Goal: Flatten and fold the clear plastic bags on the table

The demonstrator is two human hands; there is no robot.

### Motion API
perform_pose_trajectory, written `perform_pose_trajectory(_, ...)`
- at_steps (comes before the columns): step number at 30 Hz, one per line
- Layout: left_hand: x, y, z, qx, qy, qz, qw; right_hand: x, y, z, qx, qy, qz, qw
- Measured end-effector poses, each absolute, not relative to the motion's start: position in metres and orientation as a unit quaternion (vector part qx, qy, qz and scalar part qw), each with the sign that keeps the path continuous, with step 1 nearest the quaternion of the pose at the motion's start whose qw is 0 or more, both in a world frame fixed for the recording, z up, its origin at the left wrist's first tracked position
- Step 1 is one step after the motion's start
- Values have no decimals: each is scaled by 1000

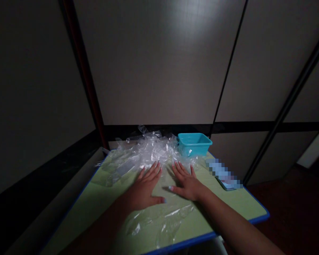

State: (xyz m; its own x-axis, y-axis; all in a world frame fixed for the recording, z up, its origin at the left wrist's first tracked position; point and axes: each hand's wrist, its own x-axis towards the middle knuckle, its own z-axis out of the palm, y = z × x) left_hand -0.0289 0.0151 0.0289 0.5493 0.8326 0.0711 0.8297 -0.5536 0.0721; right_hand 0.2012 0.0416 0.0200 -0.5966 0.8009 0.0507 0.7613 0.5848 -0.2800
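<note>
Both my hands lie palm down, fingers stretched out, on a clear plastic bag (172, 214) spread on the green table. My left hand (146, 189) is left of the middle, its thumb pointing right. My right hand (186, 182) rests a short way to the right, its thumb pointing back toward the left one. Just beyond my fingertips is a crumpled heap of clear plastic bags (154, 148). Part of the flat bag is hidden under my hands, and I cannot tell where it ends near the heap.
A turquoise plastic basket (194, 144) stands at the table's far right, touching or close to the heap. A flat phone-like item (225, 177), partly blurred, lies near the right edge. The green table (82, 212) has a blue rim, and panelled cabinet doors (159, 71) rise behind it.
</note>
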Motion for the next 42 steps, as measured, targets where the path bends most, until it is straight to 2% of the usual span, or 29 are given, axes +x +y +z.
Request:
perform_pose_trajectory(6, -17, 7, 16, 895, 432, -11, 114, 200, 42, 17, -412, -899, 138, 58)
perform_pose_trajectory(12, -16, 10, 7, 875, 473, -1, 106, 195, 39, 16, -363, -920, 139, 34)
perform_pose_trajectory(32, -14, 8, 11, 862, 495, -7, 114, 203, 49, 12, -452, -882, 131, 28)
perform_pose_trajectory(42, -15, 7, 14, 856, 506, -3, 109, 204, 49, 11, -453, -881, 132, 27)
